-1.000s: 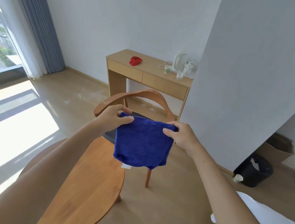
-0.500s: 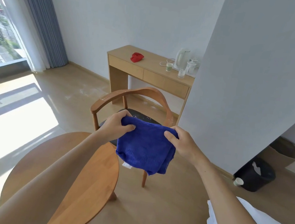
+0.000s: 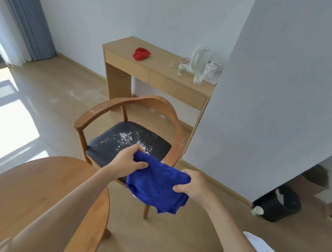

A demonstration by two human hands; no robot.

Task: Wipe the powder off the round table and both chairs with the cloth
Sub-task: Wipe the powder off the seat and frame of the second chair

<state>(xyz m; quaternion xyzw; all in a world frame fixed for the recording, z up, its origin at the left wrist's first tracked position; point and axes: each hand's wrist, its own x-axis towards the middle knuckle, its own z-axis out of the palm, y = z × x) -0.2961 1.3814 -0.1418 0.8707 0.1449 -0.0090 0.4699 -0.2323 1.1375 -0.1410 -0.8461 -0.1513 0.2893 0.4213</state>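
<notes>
Left hand point(image 3: 127, 162) and right hand point(image 3: 192, 185) each grip the blue cloth point(image 3: 154, 184) with curled fingers above the powdered chair point(image 3: 133, 111).

Deep blue cloth point(image 3: 154, 187), plain, pinched at both grips. Beyond the left grip point(image 3: 127, 162), black seat point(image 3: 117, 140) flecked with white powder point(image 3: 130, 139); warm brown wooden chair point(image 3: 134, 103) frame, pale dusting along the arm. Below the left grip, honey-brown round surface point(image 3: 6, 190), plain grain. Far beyond the grips, light tan desk point(image 3: 157, 68) bearing a red rag point(image 3: 141, 53) and white kettle point(image 3: 198, 59). Right of the right grip point(image 3: 192, 186), black bin point(image 3: 278, 204). Beige floor point(image 3: 167, 241), white smudges; grey-blue curtain point(image 3: 26, 10); white walls.
</notes>
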